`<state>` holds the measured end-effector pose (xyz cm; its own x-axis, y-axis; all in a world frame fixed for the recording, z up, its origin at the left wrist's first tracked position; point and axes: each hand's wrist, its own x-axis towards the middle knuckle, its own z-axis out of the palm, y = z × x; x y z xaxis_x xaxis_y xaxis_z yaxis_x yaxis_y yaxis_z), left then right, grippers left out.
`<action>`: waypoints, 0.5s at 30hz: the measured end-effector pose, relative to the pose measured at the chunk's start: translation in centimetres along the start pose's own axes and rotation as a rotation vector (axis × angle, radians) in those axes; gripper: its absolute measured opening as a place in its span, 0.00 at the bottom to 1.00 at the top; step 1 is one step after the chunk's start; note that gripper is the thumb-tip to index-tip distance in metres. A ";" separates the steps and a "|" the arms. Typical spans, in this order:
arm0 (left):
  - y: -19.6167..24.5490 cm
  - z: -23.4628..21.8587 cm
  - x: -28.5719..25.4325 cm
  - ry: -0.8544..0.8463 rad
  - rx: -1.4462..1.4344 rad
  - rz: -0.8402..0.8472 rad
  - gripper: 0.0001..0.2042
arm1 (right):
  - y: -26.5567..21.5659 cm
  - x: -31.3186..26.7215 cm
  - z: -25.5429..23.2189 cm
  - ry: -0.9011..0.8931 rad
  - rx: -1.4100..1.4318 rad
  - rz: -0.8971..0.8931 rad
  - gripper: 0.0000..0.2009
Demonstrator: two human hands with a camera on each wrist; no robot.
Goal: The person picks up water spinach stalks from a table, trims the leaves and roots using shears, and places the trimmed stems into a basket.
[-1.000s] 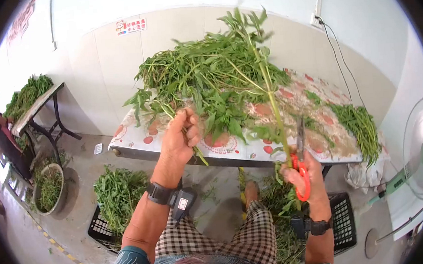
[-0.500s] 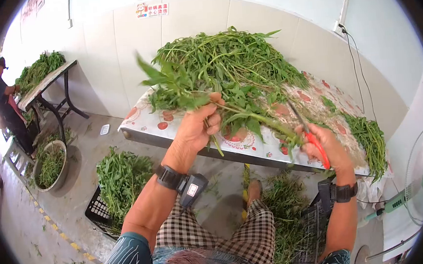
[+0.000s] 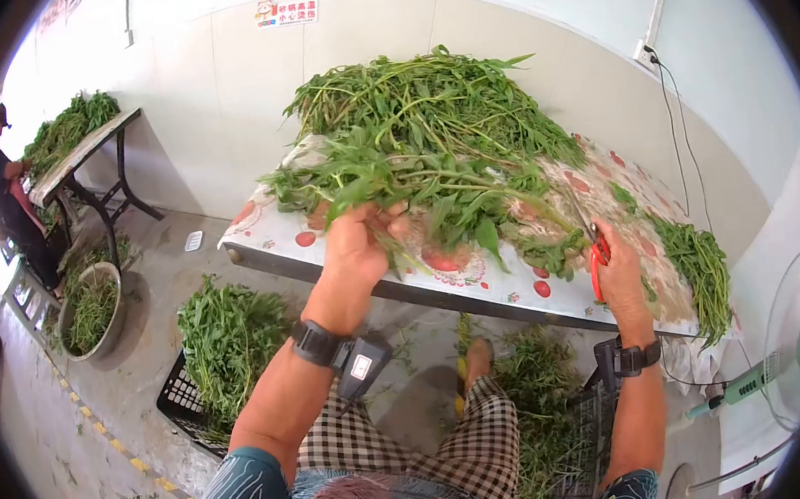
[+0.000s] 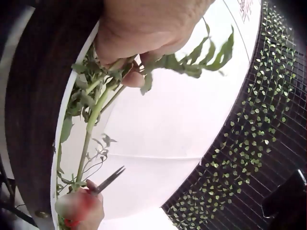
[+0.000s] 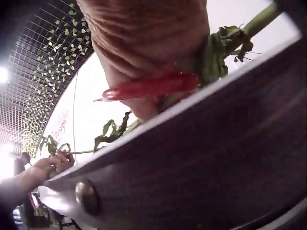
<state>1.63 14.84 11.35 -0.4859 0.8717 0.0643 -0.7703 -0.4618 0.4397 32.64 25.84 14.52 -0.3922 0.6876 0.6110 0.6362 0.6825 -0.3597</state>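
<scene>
My left hand (image 3: 358, 245) is over the table's front edge, pinching leafy green stems; the left wrist view shows its thumb and fingers closed on them. One thick stem (image 3: 534, 205) runs from there rightward to my right hand (image 3: 620, 271). That hand grips a pair of scissors by its red handles (image 3: 596, 271). In the left wrist view the dark blades (image 4: 111, 179) point up and right, beside the stem's lower end. Close up in the right wrist view, a red handle (image 5: 148, 87) crosses under the palm, with wilted leaves (image 5: 225, 45) alongside.
A large heap of greens (image 3: 427, 99) covers the back of the flowered tablecloth (image 3: 302, 241); trimmed stems (image 3: 699, 275) lie at its right end. Below stand crates (image 3: 183, 390) with greens. A fan (image 3: 796, 342) stands at right. Another person (image 3: 11, 198) works at a far-left table.
The thick stem was upright in my right hand a second ago; it has since swung down to the left across the table. My left hand took hold of its leafy part.
</scene>
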 end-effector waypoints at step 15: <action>6.5 -3.4 -2.4 -0.179 0.055 0.360 0.09 | 2.1 -1.5 -0.1 0.305 -0.028 -0.353 0.24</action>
<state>-3.59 9.16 11.03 -0.6373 0.6726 0.3763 -0.5380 -0.7378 0.4077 34.58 26.22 12.93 -0.3774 0.3072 0.8736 0.5180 0.8520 -0.0759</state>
